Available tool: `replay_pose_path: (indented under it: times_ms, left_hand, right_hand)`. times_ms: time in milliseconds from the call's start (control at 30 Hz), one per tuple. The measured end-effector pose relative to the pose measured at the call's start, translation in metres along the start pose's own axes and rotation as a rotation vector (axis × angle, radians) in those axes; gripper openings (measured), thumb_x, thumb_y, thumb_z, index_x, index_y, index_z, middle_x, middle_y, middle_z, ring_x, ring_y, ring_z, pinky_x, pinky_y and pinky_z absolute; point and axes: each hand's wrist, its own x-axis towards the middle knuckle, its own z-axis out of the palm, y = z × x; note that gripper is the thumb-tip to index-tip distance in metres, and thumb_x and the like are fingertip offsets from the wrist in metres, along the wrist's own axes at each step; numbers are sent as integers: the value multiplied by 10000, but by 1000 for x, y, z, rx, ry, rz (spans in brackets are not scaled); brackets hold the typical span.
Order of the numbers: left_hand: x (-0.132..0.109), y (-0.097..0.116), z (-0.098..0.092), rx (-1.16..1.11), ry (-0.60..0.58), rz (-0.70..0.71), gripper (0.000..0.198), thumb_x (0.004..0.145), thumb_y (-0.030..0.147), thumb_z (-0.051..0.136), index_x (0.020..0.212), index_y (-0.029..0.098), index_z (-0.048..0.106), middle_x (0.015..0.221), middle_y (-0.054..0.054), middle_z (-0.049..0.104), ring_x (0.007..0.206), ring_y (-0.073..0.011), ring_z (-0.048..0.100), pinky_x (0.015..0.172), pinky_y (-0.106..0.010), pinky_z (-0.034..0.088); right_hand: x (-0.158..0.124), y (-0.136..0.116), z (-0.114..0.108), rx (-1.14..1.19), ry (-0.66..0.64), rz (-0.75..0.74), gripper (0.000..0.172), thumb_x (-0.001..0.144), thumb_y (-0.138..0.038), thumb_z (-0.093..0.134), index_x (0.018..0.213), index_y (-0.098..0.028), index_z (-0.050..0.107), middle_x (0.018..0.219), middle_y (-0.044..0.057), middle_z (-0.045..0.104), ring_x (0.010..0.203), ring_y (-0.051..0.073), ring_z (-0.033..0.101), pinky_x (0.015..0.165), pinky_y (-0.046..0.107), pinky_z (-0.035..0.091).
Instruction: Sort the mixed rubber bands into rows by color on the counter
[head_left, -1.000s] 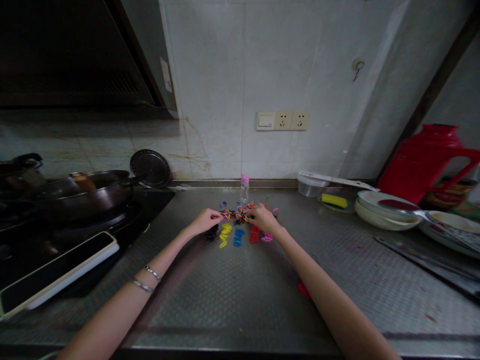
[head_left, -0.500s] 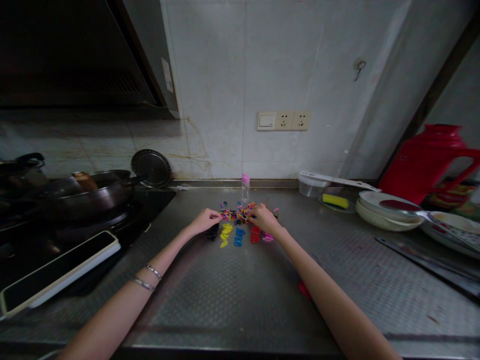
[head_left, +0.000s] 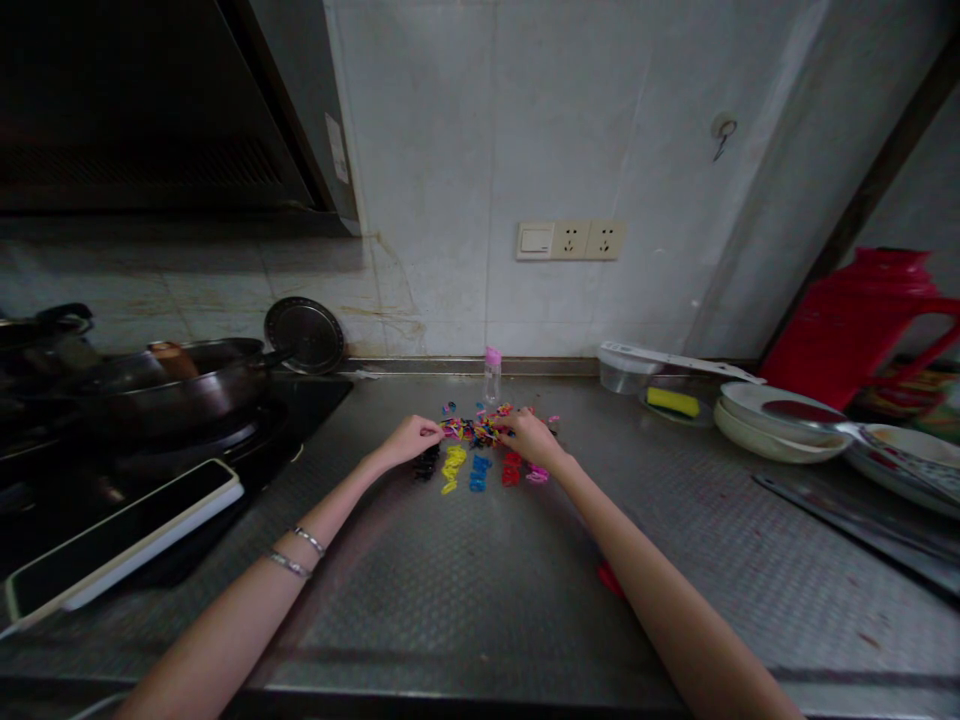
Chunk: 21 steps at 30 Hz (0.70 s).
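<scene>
A mixed pile of small coloured bands (head_left: 477, 430), which look like rubber bands, lies on the metal counter. At its left edge my left hand (head_left: 417, 438) has its fingertips pinched together. My right hand (head_left: 526, 434) reaches over the pile's right side, fingers bent down and drawn together. Whatever either hand pinches is too small to make out. In front of the pile lie sorted groups: black bands (head_left: 427, 463), yellow bands (head_left: 453, 468), blue bands (head_left: 480, 473), red bands (head_left: 511, 468) and pink bands (head_left: 537, 474). Behind it stands a small clear bottle (head_left: 492, 385) with a pink top.
On the left are a pan (head_left: 202, 385) on the stove and a phone-like slab (head_left: 124, 540). To the right stand a clear container (head_left: 626, 372), a yellow sponge (head_left: 672, 403), bowls (head_left: 776, 430), a knife (head_left: 855, 525) and a red thermos (head_left: 847, 320). Something red (head_left: 610, 578) lies by my right forearm.
The whole view has shifted very slightly. Both hands stay at the pile's two sides with only small finger movements, and the sorted groups look the same.
</scene>
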Motion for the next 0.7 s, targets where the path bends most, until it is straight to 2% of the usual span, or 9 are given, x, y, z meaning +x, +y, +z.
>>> replay_pose_path:
  times_ms: [300,500,700]
  left_hand:
    - [1,-4,0,-15,3,16,320,728,341,508,836,99,686,787,-71,684,689,-167,588,628,-235,413]
    - [0,-2,0,16,17,-7,343,726,363,502,853,103,688,696,-44,670,616,-145,558,566,-216,387]
    - [0,-2,-4,49,67,3,339,733,355,487,800,94,693,650,-35,653,594,-137,542,547,-208,374]
  right_hand:
    - [2,8,2,69,79,-33,160,751,-189,535,853,-205,658,870,52,657,857,158,566,792,243,381]
    - [4,12,0,194,135,7,146,741,-250,564,814,-199,679,845,57,664,811,164,581,762,249,403]
    - [9,-3,2,397,216,-74,151,731,-281,581,772,-172,675,780,41,660,728,142,575,673,231,413]
